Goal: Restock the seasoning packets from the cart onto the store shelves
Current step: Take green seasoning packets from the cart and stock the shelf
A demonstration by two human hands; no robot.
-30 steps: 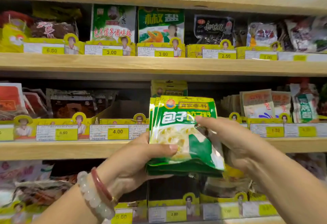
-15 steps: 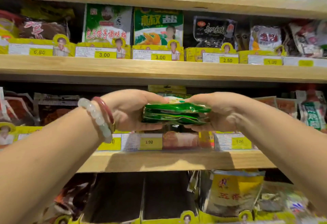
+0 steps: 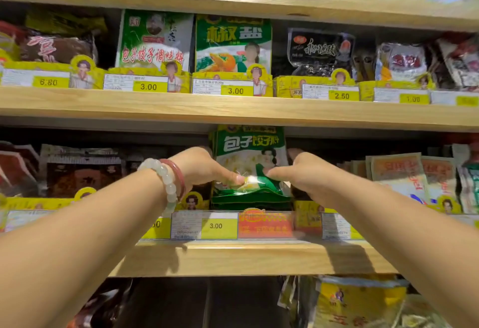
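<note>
Where half a second ago you carried the green seasoning packets point(image 3: 250, 169) flat and edge-on, they now stand in the middle shelf point(image 3: 233, 257) slot at frame centre, so this batch is nearly placed. Their long axis runs vertical, printed face toward you. Left hand point(image 3: 204, 169) and right hand point(image 3: 298, 174) each pinch the front packet's lower edge.

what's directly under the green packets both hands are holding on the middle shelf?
Under the green packets the front shows a yellow display tray, with a 3.00 price tag and an orange label on the shelf edge below. The tray floor is covered.
</note>
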